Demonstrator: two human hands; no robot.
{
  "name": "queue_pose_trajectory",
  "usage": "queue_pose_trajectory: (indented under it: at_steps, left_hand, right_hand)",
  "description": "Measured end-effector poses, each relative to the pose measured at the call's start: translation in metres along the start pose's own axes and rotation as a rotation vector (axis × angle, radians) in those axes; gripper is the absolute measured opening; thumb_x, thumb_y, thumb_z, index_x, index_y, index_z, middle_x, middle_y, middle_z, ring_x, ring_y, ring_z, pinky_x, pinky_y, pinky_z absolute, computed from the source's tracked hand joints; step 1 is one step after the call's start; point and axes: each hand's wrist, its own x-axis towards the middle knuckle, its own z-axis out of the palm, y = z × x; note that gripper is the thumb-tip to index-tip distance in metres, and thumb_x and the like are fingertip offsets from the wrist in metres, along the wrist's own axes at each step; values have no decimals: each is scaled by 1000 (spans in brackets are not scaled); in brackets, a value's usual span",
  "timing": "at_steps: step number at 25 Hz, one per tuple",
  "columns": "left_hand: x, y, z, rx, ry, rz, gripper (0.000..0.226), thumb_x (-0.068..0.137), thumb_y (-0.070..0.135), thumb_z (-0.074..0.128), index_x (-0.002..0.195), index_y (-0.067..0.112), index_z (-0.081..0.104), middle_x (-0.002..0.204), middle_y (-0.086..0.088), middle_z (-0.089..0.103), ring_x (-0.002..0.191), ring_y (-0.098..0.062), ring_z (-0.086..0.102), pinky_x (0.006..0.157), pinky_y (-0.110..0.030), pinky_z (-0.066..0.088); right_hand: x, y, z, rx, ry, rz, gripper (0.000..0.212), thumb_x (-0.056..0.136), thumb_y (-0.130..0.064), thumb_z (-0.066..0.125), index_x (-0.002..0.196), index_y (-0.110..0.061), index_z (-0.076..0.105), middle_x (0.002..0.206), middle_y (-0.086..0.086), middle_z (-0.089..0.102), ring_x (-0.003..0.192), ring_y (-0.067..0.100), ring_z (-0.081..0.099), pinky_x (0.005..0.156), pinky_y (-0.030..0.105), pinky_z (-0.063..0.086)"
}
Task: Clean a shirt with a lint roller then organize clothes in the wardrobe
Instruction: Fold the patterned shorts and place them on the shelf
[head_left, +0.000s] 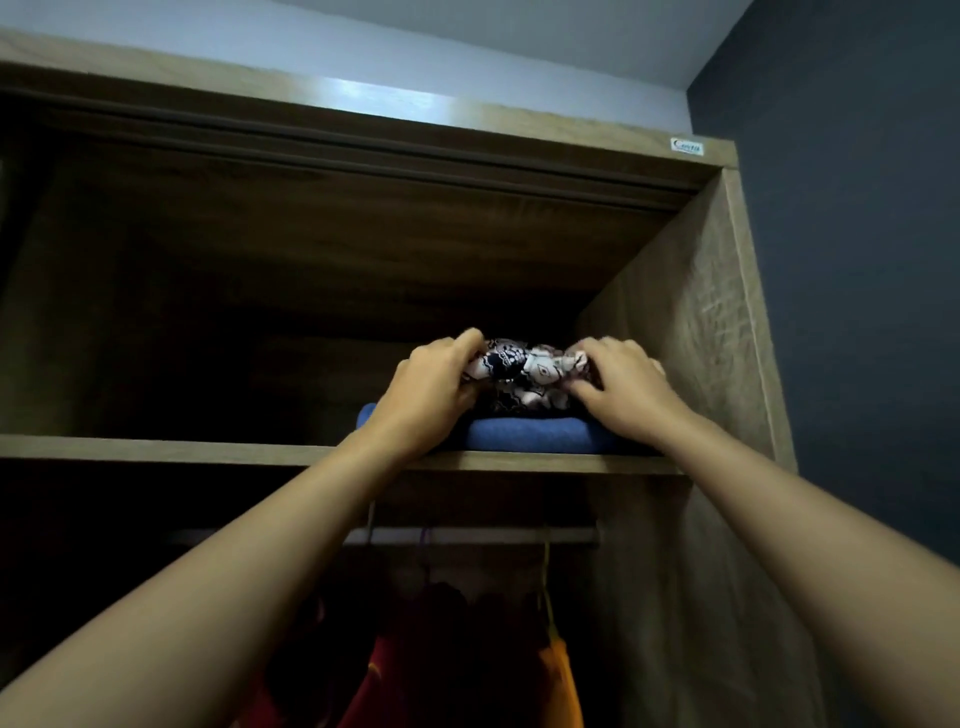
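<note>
My left hand (434, 387) and right hand (621, 387) grip the patterned cloth (524, 371) at 9 and 3 o'clock; it seems soft, light.

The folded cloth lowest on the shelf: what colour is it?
Plain blue, in the head view: the folded cloth lies under the patterned garment.

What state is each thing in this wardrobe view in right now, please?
Wardrobe: open.
Blue garment: folded, flat on the upper shelf.
Patterned cloth: bunched, lying on the blue garment, held at both ends.
Left hand: grips the cloth's left end.
Right hand: grips its right end.
Hanging clothes: on hangers below the shelf.
</note>
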Motion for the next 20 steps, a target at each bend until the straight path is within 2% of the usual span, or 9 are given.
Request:
queue_pose_trajectory:
  at_steps: [2, 5, 8, 11, 14, 16, 17, 19, 20]
  left_hand:
    - [-11, 3, -14, -46, 142, 2, 18, 84, 11, 60, 99, 10, 51, 94, -9, 60, 88, -29, 57, 75, -44, 46]
    - [-20, 8, -49, -64, 292, 50, 24, 82, 9, 64, 101, 7, 50, 88, 0, 55, 80, -20, 54, 68, -31, 40]
    - [-26, 19, -94, -71, 304, 91, 33, 84, 13, 67, 111, 8, 49, 93, 6, 51, 80, -16, 52, 70, -28, 40]
    - [-43, 30, -143, -5, 308, 117, 28, 83, 14, 65, 109, 10, 54, 89, 3, 56, 81, -20, 56, 69, -26, 37]
    - [-71, 36, -189, 33, 261, 64, 27, 76, 25, 55, 99, 13, 63, 81, -4, 64, 80, -23, 60, 65, -23, 33]
    - [-93, 42, -216, 2, 221, -17, 31, 69, 43, 46, 83, 20, 63, 69, 2, 58, 73, -19, 56, 63, -27, 35]
    - [-104, 45, -227, -11, 202, -31, 31, 67, 47, 42, 75, 22, 58, 67, 4, 53, 70, -15, 51, 62, -27, 33]
    - [-125, 50, -240, -22, 136, -40, 26, 68, 45, 43, 72, 21, 52, 69, 3, 48, 66, -9, 43, 61, -24, 27]
    - [-138, 51, -241, -47, 79, -70, 20, 70, 39, 48, 74, 20, 51, 69, 3, 49, 63, -8, 41, 59, -24, 28]
  right_hand:
    - [-7, -15, -8, 85, 144, 5, 33, 88, -35, 53, 118, -21, 51, 117, 8, 50, 112, 30, 45, 92, 43, 35]
    - [-22, -43, -33, 276, 265, -58, 26, 93, -36, 44, 114, -22, 44, 107, 2, 56, 105, 28, 54, 93, 46, 37]
    - [-34, -69, -61, 454, 264, -102, 23, 96, -36, 38, 110, -18, 37, 91, 2, 63, 88, 31, 62, 80, 48, 46]
    - [-50, -103, -89, 559, 348, -154, 29, 95, -42, 41, 106, -16, 38, 80, 7, 64, 75, 31, 63, 71, 48, 48]
    - [-70, -136, -116, 618, 278, -211, 39, 91, -50, 43, 102, -13, 44, 79, 12, 66, 72, 25, 64, 68, 46, 48]
    - [-86, -152, -133, 665, 210, -222, 42, 90, -50, 43, 101, -10, 48, 79, 16, 66, 70, 25, 63, 67, 42, 47]
    - [-96, -160, -141, 681, 175, -221, 41, 90, -49, 43, 100, -9, 49, 74, 15, 64, 63, 21, 61, 62, 38, 46]
    - [-117, -174, -148, 686, 123, -207, 38, 91, -45, 43, 95, -7, 47, 59, 5, 54, 49, 12, 50, 49, 25, 38]
    - [-128, -180, -148, 691, 95, -192, 37, 91, -45, 43, 93, -8, 47, 57, 0, 51, 48, 9, 48, 48, 22, 36]
